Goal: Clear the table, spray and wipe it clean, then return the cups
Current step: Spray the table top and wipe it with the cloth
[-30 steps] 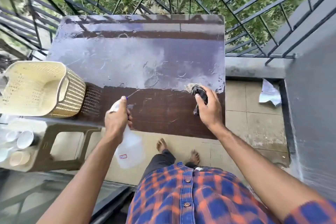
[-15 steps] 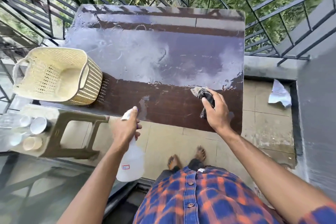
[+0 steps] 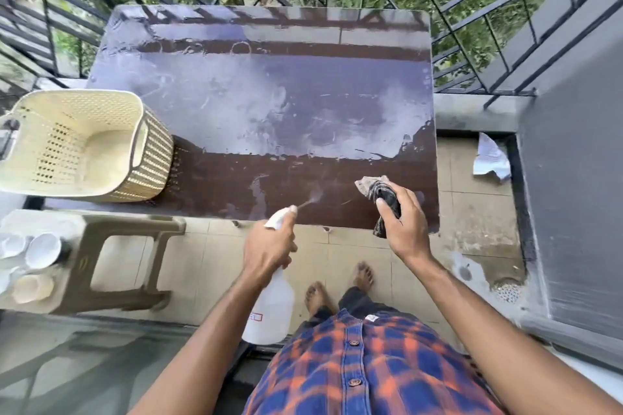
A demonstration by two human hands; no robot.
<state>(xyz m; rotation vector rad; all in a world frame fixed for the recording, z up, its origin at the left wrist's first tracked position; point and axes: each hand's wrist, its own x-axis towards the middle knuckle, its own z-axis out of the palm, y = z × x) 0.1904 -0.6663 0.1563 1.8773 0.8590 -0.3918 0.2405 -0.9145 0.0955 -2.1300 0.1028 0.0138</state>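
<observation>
On a tiled balcony fenced by black railings, the dark brown rectangular table (image 3: 269,104) carried a cream perforated plastic basket (image 3: 84,141) at its left edge. The left hand (image 3: 269,248) curled round the neck of the translucent white spray bottle (image 3: 269,310), mist leaving its nozzle toward the table's near strip. The right hand (image 3: 404,227) clutched a dark crumpled cloth (image 3: 384,194) over the tabletop. The white cups (image 3: 42,249) sat on a beige plastic stool (image 3: 101,229) at the left. Misting that near strip evenly, then wiping in overlapping strokes, seemed best.
</observation>
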